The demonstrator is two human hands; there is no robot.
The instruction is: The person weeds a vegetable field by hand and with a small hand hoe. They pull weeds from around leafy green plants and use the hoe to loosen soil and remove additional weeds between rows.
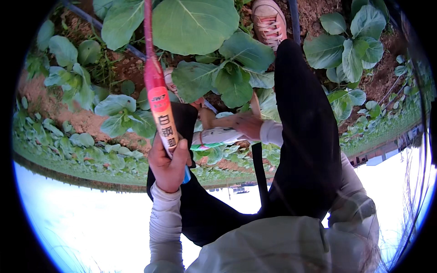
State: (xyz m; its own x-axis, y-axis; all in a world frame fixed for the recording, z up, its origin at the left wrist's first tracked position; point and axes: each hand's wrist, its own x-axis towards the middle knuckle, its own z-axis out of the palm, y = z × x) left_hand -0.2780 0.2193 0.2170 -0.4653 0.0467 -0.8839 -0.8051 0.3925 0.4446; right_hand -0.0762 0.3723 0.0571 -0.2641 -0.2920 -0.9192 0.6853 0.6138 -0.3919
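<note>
My left hand [169, 160] is wrapped round the lower part of a long red tool handle [154, 75] with a printed label. The handle's blue end [186, 175] pokes out below the hand. Its other end runs out of the picture at the top, so the tool's head is hidden. Between my legs, partly behind my right leg, my right hand [248, 125] is closed at a tan, stick-like piece [221, 121] and a white thing with green [218, 136]. What its fingers hold cannot be made out. A broad-leaved cabbage-like plant [232, 75] grows just beyond.
Large leaves [195, 25] spread at the top, beside my shoe [269, 22]. More leafy plants [353, 48] grow in brown soil on the right, and others [68, 77] on the left. A dark hose [295, 20] runs along the ground near the shoe.
</note>
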